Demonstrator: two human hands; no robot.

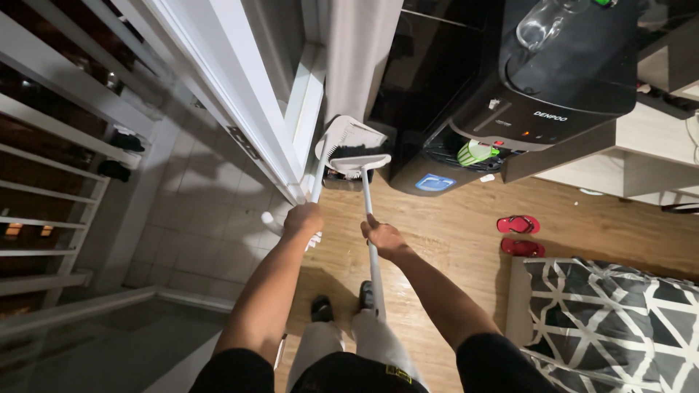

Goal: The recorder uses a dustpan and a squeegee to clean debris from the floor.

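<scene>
Far left, beyond the white door frame (240,116), lies a tiled balcony floor (204,218) with white railings (51,145) and a few dark shoes (116,171) against the wall.

At the threshold the left hand (302,220) is closed in a fist around the white handle of a long-handled dustpan (349,138), whose scoop stands on the wooden floor (451,240) in the corner between the door frame and a pale curtain (360,51).

Just beside it the right hand (384,236) is wrapped around the white broom handle (370,218), thumb on top, and the broom head (358,164) rests right at the mouth of the dustpan, touching or nearly touching it. The two feet (342,302) stand directly below the hands.

To the right stands a black water dispenser (531,87) with a green cup (475,151) on its drip tray, then a pair of red flip-flops (518,234) on the floor, and a bed with a grey-and-white geometric cover (611,320).

The corner is cramped, so a hard sweep could, I judge, push the scoop sideways and scatter what it holds, or knock the broom head against the dispenser's base. The curtain hem hangs close enough to be caught by the bristles. Tilting the dustpan while lifting would spill dirt over the threshold onto the tiles.
</scene>
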